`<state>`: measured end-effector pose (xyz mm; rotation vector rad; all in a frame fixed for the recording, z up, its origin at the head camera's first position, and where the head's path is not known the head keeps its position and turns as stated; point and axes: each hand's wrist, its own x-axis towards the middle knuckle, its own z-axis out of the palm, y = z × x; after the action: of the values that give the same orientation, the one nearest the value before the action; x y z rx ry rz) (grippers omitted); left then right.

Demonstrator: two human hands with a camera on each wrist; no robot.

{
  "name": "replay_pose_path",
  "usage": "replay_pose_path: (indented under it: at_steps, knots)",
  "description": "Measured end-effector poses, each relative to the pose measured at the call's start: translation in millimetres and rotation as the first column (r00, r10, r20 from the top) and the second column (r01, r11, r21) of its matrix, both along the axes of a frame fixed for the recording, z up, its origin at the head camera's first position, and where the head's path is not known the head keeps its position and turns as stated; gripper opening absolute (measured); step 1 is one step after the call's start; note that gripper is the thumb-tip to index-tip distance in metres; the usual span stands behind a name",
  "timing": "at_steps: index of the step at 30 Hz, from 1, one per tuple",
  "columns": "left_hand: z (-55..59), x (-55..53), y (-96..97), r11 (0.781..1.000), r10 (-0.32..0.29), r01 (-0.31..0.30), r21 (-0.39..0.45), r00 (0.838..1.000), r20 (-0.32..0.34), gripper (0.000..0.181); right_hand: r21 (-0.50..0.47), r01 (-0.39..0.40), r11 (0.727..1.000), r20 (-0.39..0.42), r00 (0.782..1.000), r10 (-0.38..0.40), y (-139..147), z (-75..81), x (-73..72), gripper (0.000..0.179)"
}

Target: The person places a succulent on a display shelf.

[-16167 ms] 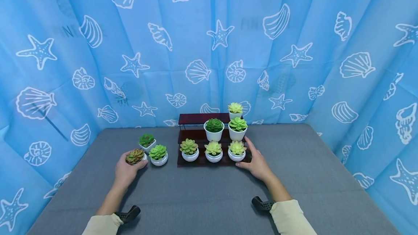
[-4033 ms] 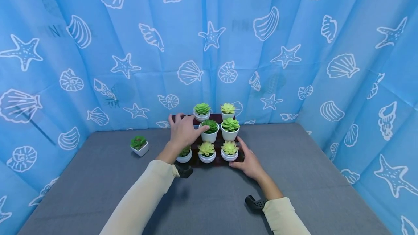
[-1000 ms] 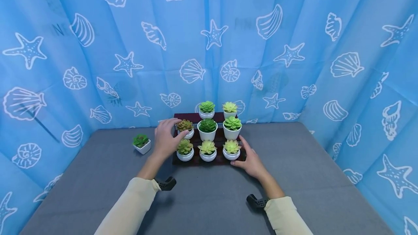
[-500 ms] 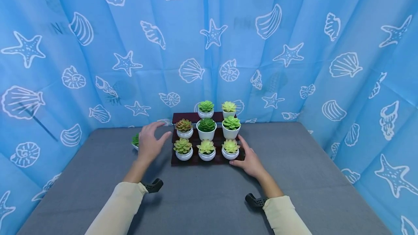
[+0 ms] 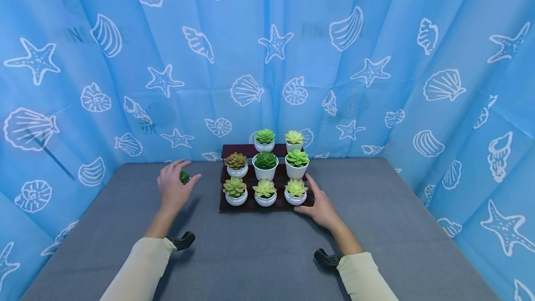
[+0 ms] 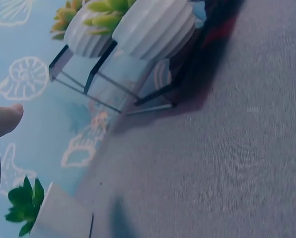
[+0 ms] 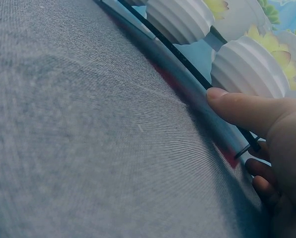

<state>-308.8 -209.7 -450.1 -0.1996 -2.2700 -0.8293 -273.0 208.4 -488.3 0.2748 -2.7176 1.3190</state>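
Observation:
My left hand (image 5: pixel 172 188) is at a small dark green succulent (image 5: pixel 184 177) on the table, thumb and fingers spread apart. In the left wrist view its square white pot (image 6: pixel 61 215) stands apart from the thumb (image 6: pixel 6 119). A dark red three-tier rack (image 5: pixel 236 150) bears several potted succulents. At its right end, my right hand (image 5: pixel 322 209) holds the bottom tier. The right wrist view shows the thumb (image 7: pixel 237 106) on the front edge beside a ribbed white pot (image 7: pixel 247 69), with fingers curled at the rack's end.
A reddish succulent (image 5: pixel 237 164) sits at the left of the middle tier, and a bright green one (image 5: pixel 264 139) stands mid-top. Grey cloth (image 5: pixel 259 259) covers the table. Behind hangs a blue shell-print curtain (image 5: pixel 209 78). Each wrist carries a black device (image 5: pixel 182 241).
My left hand has let go of the reddish succulent on the middle tier and moved left to the square-potted one. Earlier it placed the bright green one on top. My right hand stays at the rack.

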Motion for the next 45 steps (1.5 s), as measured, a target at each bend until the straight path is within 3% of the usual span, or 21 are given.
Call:
replay_pose_path:
  at_steps: [9,15,25,31,39,45]
  knots:
    - [-6.0,3.4,-15.1,0.998,0.034,-0.039,0.051,0.994,0.106,0.056,0.002,-0.002,1.000,0.012,1.000,0.002,0.7,0.2,-1.0,0.106]
    - [-11.4,6.0,-23.3,0.985,0.029,-0.069,0.160,0.970,0.240,0.067,0.000,0.003,1.000,0.001,1.000,-0.003,1.7,-3.3,-4.0,0.106]
    - [-21.1,8.2,-31.4,0.899,-0.081,-0.121,0.421,0.898,0.432,0.086,0.002,0.003,1.000,0.010,1.000,-0.003,1.5,-3.2,-2.2,0.106]
    - [-26.8,9.9,-34.4,0.841,-0.134,-0.157,0.517,0.866,0.481,0.089,0.001,0.004,1.000,0.012,1.000,-0.004,1.2,-3.8,-2.9,0.106]
    - [-31.5,9.7,-33.0,0.818,-0.110,-0.198,0.540,0.868,0.485,0.077,0.004,0.000,1.000,0.014,1.000,0.000,1.0,-4.3,-3.7,0.106]
    - [-34.3,8.3,-31.0,0.818,-0.064,-0.234,0.525,0.871,0.487,0.072,0.016,0.003,1.000,0.020,1.000,-0.003,0.4,-3.4,-3.6,0.106]
